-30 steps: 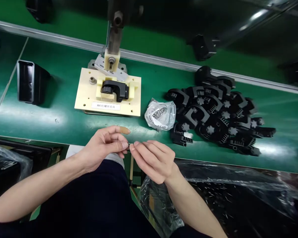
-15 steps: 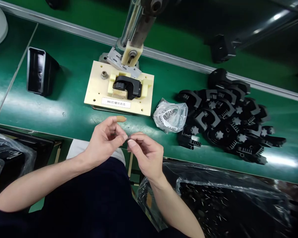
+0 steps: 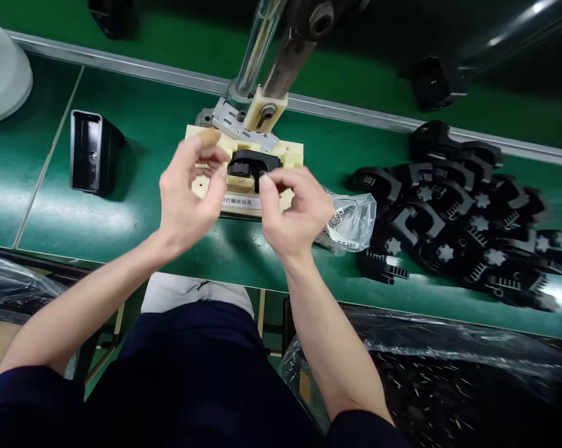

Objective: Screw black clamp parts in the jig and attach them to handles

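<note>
1. The left hand (image 3: 187,190) was raised over the near left corner of the cream fixture plate (image 3: 292,152), fingers curled and loosely parted with the thumb up; whether anything lay between them could not be told.
2. The right hand (image 3: 292,208) hung over the plate's near right edge, thumb and forefinger pinched together right at the black moulded part (image 3: 252,167) seated in the fixture's cradle. Whatever the pinch held was too small to make out.
3. Between the two hands only a narrow gap stayed open, directly in front of the seated part. Behind it the press column (image 3: 281,62) rose steeply and ran out of the top of the frame.
4. The green belt (image 3: 122,218) was smooth and glossy, bounded at the back by a metal rail (image 3: 122,62); bare belt lay left of the plate as far as a black open-topped box (image 3: 91,152).
5. To the right, a crumpled clear bag (image 3: 353,221) sat just beside the right hand, touching a pile of black ribbed parts (image 3: 458,211) with star-shaped holes.
6. The plate's printed label was mostly covered by the hands.
</note>
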{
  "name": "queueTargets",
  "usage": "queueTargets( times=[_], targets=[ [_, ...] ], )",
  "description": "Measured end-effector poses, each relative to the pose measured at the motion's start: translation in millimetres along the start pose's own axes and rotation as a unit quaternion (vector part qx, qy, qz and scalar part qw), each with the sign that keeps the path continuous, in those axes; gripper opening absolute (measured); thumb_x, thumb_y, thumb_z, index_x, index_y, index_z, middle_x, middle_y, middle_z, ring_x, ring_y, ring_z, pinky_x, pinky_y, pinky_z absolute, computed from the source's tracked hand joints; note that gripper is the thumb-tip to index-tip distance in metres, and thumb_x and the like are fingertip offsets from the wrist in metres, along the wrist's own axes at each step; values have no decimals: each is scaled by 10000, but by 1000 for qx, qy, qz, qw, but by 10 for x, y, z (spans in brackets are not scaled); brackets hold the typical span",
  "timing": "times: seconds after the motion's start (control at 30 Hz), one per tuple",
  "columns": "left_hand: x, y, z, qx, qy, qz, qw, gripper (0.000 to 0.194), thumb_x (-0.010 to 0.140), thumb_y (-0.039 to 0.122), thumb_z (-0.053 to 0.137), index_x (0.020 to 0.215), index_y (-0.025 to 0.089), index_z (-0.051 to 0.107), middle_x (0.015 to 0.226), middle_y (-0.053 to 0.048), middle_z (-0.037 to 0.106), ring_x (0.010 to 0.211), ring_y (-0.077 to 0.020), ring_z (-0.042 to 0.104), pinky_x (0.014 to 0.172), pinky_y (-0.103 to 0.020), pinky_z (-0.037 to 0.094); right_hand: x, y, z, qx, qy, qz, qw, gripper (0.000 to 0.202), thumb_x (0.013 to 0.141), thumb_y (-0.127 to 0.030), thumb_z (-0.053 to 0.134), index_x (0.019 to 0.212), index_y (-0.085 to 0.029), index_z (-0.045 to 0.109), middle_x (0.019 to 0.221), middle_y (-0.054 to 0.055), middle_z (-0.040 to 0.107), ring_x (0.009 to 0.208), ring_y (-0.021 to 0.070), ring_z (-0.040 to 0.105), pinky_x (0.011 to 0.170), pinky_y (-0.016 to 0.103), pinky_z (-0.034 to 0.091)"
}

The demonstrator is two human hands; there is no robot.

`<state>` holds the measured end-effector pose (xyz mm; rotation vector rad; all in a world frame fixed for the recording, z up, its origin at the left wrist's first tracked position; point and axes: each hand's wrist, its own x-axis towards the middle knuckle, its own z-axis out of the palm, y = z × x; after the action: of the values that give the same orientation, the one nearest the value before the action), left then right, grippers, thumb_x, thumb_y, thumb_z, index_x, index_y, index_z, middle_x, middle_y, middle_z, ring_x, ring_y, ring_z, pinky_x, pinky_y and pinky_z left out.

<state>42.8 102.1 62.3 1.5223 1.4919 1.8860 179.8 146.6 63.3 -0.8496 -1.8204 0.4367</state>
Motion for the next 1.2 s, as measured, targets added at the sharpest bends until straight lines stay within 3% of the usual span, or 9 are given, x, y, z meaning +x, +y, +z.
queueTargets(
  times=[0.13,0.23,0.37,0.53,0.73,0.93,1.2],
  targets=[
    [352,-397,69,25,-33,44,998,347,862,231,561,1190,249,450,1045,-47,649,998,-187,639,846,-332,526,202,245,261,-20,-6,11,1000,165,902,-262,537,760,-206,599,735,4,611,682,140,577,692,322,506],
    [450,-515,131,19,-50,77,996,437,821,129,529,1225,246,411,1129,-48,638,1019,-175,643,858,-324,531,231,304,357,-21,-12,39,999,191,936,-328,512,815,-220,613,781,12,618,758,157,598,740,342,519],
    [477,-532,176,13,-77,95,992,472,811,109,497,1247,239,374,1171,-53,619,1051,-174,641,829,-302,544,216,317,404,-32,0,46,998,243,961,-387,470,862,-225,621,817,15,626,773,156,605,748,346,524],
    [491,-538,170,52,-133,61,988,477,897,305,502,1322,282,286,1222,-51,581,1183,-227,588,892,-338,525,188,341,453,-69,23,18,997,313,987,-419,395,886,-225,619,814,14,623,770,147,614,753,344,524],
    [549,-575,186,91,-137,94,982,532,910,417,471,1363,275,231,1168,-53,581,1096,-229,631,862,-347,529,157,323,537,-75,55,30,995,343,996,-440,343,941,-226,605,826,18,616,793,156,628,764,364,531],
    [574,-585,221,87,-105,154,979,499,892,381,475,1330,275,262,1002,-19,588,893,-171,661,801,-327,531,175,286,549,-73,83,41,993,338,997,-427,357,876,-221,596,801,22,600,860,190,649,829,425,524],
    [554,-687,249,118,-123,123,978,649,912,504,407,1443,259,124,1024,-57,579,1017,-227,635,874,-382,506,208,304,528,-78,90,21,993,306,990,-376,394,817,-215,588,758,15,607,805,183,650,803,408,517]
  ],
)
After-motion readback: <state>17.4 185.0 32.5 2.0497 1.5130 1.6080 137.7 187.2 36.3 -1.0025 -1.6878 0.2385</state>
